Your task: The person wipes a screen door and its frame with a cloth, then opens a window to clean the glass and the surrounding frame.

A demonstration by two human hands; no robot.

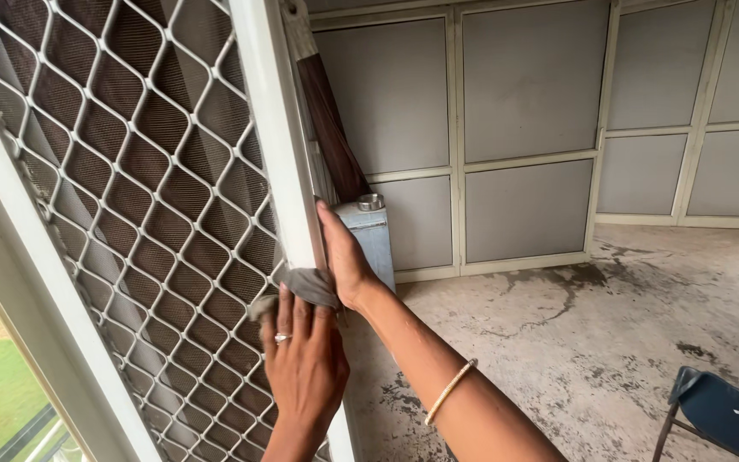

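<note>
A grey cloth (308, 283) is wrapped around the white upright post (277, 128) of a diamond-mesh security screen (130, 171). My left hand (303, 364), with a ring on one finger, reaches up from below, and its fingertips press the cloth's lower edge against the post and mesh. My right hand (344, 257) comes in from the right with a thin bangle on the forearm. It clasps the post's right side just above the cloth, fingers pointing up, and its palm meets the cloth's upper right part.
A grey metal can with a round cap (373, 229) stands behind the post, with a brown bundle (329, 128) leaning above it. Grey panelled walls (528, 94) enclose a stained concrete floor (575, 342). A blue chair (724, 415) sits at the bottom right. Grass shows at the bottom left.
</note>
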